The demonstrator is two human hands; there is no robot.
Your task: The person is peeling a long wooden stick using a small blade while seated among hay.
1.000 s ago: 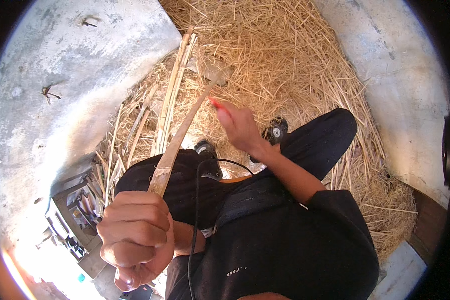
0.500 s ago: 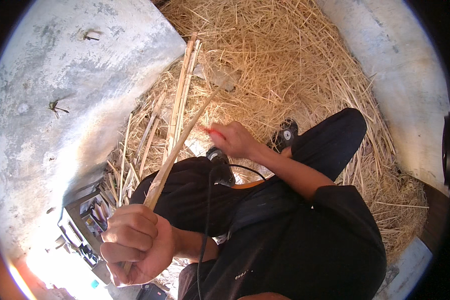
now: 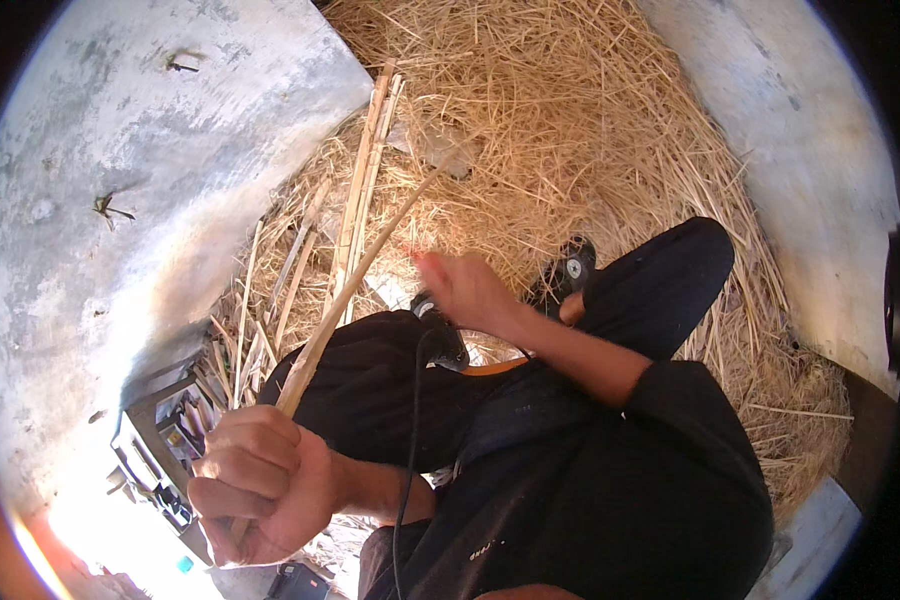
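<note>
My left hand [image 3: 260,485] is closed in a fist around the lower end of a long pale bamboo strip [image 3: 322,335]. The strip slants up and away to the right, over my bent leg, and narrows toward its far end above the straw. Close to the right side of this strip is my right hand [image 3: 470,292], its fingers curled. A bit of red shows at its fingertips, smeared by motion; what it belongs to cannot be made out. Beyond the held strip, several longer split strips [image 3: 362,190] lie side by side on the straw.
Loose straw [image 3: 570,120] covers the ground ahead, between a weathered pale wall [image 3: 160,130] on the left and another pale wall [image 3: 790,150] on the right. A small shelf [image 3: 160,440] with odds and ends stands at lower left. A black cable [image 3: 410,440] hangs across my lap.
My left hand has shifted slightly left with the strip. My right hand has turned a little, and less of the red thing shows at its fingers.
</note>
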